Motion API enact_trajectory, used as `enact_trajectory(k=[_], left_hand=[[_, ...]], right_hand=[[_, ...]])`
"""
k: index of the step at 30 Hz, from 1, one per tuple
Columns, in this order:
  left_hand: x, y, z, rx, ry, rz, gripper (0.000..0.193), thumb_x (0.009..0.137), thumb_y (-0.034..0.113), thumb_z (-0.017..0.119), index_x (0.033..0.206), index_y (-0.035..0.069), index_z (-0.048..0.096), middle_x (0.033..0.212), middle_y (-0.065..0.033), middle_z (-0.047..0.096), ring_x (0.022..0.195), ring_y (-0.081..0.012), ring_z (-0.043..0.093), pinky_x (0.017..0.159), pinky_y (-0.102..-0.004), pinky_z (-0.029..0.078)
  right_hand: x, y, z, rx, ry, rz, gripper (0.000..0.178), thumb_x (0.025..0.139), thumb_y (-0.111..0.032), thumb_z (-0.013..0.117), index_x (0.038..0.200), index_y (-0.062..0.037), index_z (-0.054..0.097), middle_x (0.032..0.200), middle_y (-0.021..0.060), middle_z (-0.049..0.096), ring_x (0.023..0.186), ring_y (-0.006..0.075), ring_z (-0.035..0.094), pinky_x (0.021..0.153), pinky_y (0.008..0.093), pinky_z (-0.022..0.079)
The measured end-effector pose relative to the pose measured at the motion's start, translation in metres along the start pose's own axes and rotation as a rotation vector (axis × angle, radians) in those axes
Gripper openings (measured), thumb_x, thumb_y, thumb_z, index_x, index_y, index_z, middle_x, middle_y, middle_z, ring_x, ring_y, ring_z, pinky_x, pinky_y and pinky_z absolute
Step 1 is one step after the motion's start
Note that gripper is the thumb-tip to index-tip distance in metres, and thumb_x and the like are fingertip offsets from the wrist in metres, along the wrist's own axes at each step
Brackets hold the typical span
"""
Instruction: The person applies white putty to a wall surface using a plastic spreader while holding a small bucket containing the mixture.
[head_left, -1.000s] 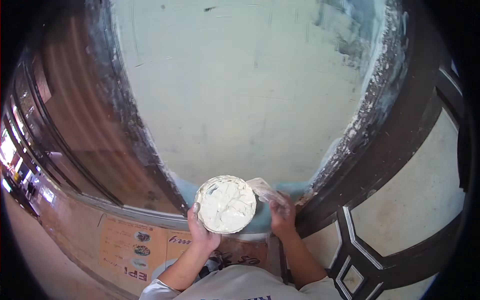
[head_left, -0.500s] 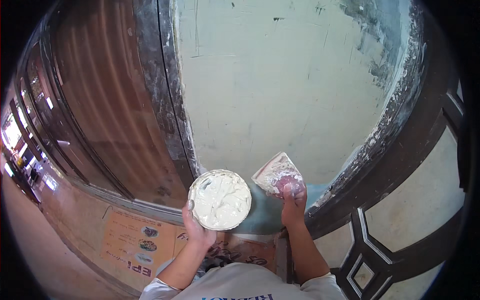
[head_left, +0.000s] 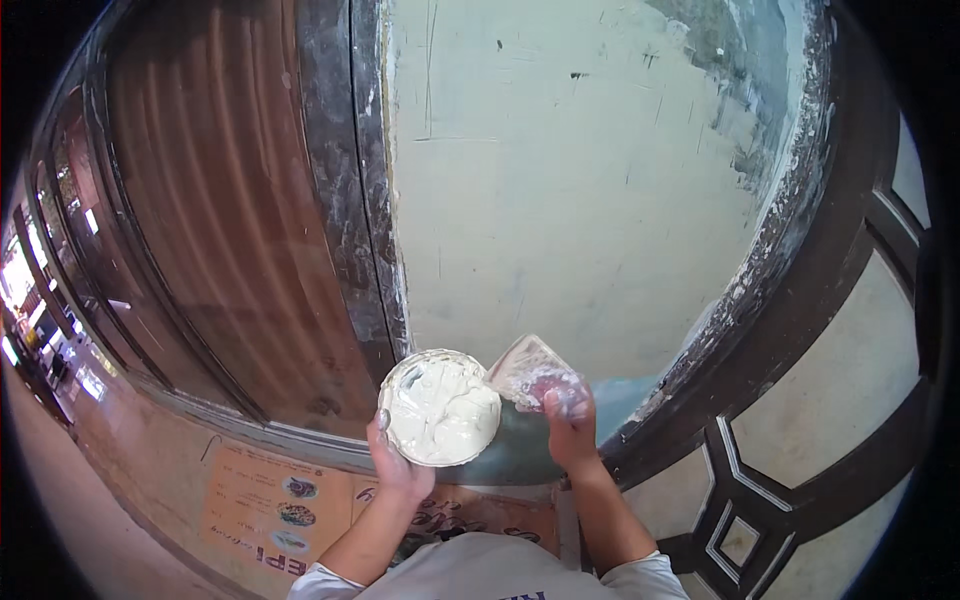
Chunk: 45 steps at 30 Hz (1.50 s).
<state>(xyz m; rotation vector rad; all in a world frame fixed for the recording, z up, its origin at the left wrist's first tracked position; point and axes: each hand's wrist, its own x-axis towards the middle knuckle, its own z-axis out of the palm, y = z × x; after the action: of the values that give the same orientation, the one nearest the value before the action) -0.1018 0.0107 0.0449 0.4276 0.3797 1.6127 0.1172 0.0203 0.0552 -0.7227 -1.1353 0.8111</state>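
My left hand (head_left: 398,462) grips the rim of a round tub of cream-coloured putty (head_left: 445,412), its thumb on the near left edge. The putty's top is swirled, with a small dark dent near the far left. In my right hand (head_left: 572,430) is a broad putty spreader (head_left: 535,375), smeared with cream and pinkish residue. The spreader's left corner meets the tub's right rim; I cannot tell whether it touches the putty. Both hands are low in front of a pale greenish wall panel (head_left: 560,220), which has scratches and grey patches at its upper right.
Left of the panel stands a dark door frame (head_left: 345,180) beside glass with a brown curtain (head_left: 215,200) behind. Dark wooden panelling (head_left: 790,430) with pale insets curves along the right. Printed orange cardboard (head_left: 250,510) lies on the floor at lower left.
My right hand has brought the spreader left and down to the tub's rim. The tub sits slightly lower, and the view has shifted a little, moving the wall panel rightward.
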Motion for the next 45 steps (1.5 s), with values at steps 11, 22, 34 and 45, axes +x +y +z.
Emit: enact_trajectory(k=[11, 22, 34, 45], left_hand=[[0.017, 0.025, -0.019, 0.069, -0.067, -0.083, 0.057, 0.101, 0.042, 0.040, 0.142, 0.004, 0.049, 0.143, -0.0127, 0.056, 0.130, -0.0295, 0.054, 0.112, -0.0432, 0.041], [0.026, 0.060, -0.037, 0.073, -0.173, -0.160, 0.056, 0.104, 0.041, 0.038, 0.144, 0.004, 0.047, 0.144, -0.0128, 0.055, 0.131, -0.0285, 0.053, 0.114, -0.0434, 0.040], [0.043, 0.091, -0.067, -0.038, -0.155, -0.137, 0.056, 0.100, 0.038, 0.039, 0.143, 0.003, 0.048, 0.144, -0.0164, 0.054, 0.132, -0.0340, 0.052, 0.114, -0.0479, 0.040], [0.045, 0.080, -0.074, -0.072, -0.193, -0.163, 0.059, 0.098, 0.038, 0.044, 0.145, 0.003, 0.046, 0.146, -0.0156, 0.053, 0.134, -0.0342, 0.051, 0.114, -0.0495, 0.039]], right_hand=[[0.012, -0.044, 0.030, -0.504, -0.587, -0.361, 0.039, 0.080, -0.001, 0.070, 0.118, -0.0085, 0.070, 0.110, 0.0088, 0.072, 0.101, 0.0293, 0.066, 0.090, 0.0382, 0.051], [0.008, -0.017, 0.075, -0.720, -0.763, -0.530, 0.043, 0.072, -0.004, 0.075, 0.115, -0.0099, 0.071, 0.111, 0.0069, 0.070, 0.105, 0.0298, 0.064, 0.091, 0.0410, 0.051], [-0.002, 0.046, 0.089, -0.018, -0.225, 0.229, 0.024, 0.098, -0.010, 0.055, 0.121, -0.0061, 0.062, 0.116, 0.0100, 0.068, 0.108, 0.0245, 0.066, 0.092, 0.0376, 0.054], [0.039, 0.024, 0.054, 0.573, 0.080, 0.236, 0.040, 0.100, -0.010, 0.053, 0.139, -0.0065, 0.044, 0.126, 0.0134, 0.062, 0.112, 0.0288, 0.066, 0.085, 0.0500, 0.061]])
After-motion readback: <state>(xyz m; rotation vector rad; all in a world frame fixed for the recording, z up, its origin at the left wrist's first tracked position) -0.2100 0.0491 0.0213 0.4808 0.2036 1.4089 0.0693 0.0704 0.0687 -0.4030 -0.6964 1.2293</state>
